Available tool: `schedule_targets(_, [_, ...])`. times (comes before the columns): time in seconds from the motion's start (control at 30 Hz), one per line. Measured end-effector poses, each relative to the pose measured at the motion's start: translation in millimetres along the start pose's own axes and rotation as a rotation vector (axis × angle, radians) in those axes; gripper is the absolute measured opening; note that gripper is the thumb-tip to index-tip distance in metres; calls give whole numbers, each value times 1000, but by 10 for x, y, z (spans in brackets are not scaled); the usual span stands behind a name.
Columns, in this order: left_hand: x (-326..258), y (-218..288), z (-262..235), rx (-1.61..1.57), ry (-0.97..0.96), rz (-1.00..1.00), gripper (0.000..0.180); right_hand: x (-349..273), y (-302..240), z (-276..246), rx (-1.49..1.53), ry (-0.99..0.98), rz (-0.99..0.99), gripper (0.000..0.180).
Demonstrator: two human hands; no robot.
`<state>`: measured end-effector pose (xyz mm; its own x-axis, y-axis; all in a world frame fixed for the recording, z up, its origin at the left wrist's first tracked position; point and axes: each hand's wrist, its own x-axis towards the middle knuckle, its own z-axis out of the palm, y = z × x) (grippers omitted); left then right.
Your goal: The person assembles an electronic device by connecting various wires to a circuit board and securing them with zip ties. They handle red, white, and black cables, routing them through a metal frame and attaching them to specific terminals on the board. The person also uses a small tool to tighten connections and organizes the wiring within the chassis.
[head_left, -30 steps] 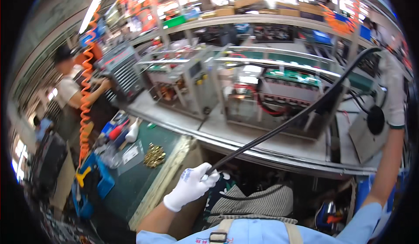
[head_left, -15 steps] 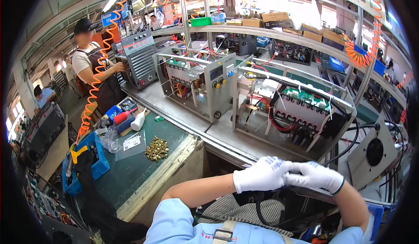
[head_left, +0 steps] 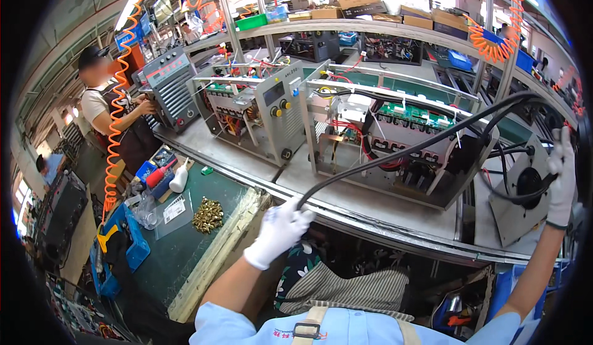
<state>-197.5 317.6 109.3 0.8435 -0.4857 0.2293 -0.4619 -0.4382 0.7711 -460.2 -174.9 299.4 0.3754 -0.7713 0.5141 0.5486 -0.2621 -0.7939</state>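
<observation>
A thick black cable point(head_left: 395, 153) arches across the front of an open metal chassis point(head_left: 346, 172). My left hand point(head_left: 281, 231), in a white glove, is closed around its lower end above the bench's front edge. At the far right my right hand point(head_left: 561, 178), also gloved, is raised on the cable beside a grey panel point(head_left: 499, 221) with a round black fan. Cable runs to its fingers from above and to its palm from below; part of that grip is hidden. Wiring and green circuit boards point(head_left: 414, 115) show inside the chassis.
A second open chassis point(head_left: 247, 113) with yellow knobs stands left of the first. Brass fittings point(head_left: 208, 215) lie piled on a green mat point(head_left: 238, 190), near blue bins point(head_left: 137, 240). A co-worker point(head_left: 111, 104) handles a finished grey unit point(head_left: 170, 88). Orange coiled hoses point(head_left: 114, 129) hang down.
My hands were together before my chest; now they are far apart. The left moved left and took the cable's end, the right moved far right. The cable now stretches across the chassis. My view shifted right.
</observation>
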Motion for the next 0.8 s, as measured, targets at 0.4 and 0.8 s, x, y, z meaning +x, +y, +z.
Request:
schedule_targets(0.4, [-387, 726, 633, 573, -497, 780, 22, -1666, 465, 1972, -722, -1110, 119, 30])
schedule_targets(0.8, [-36, 571, 272, 246, -459, 440, 18, -1283, 499, 1253, -686, -1197, 957, 25])
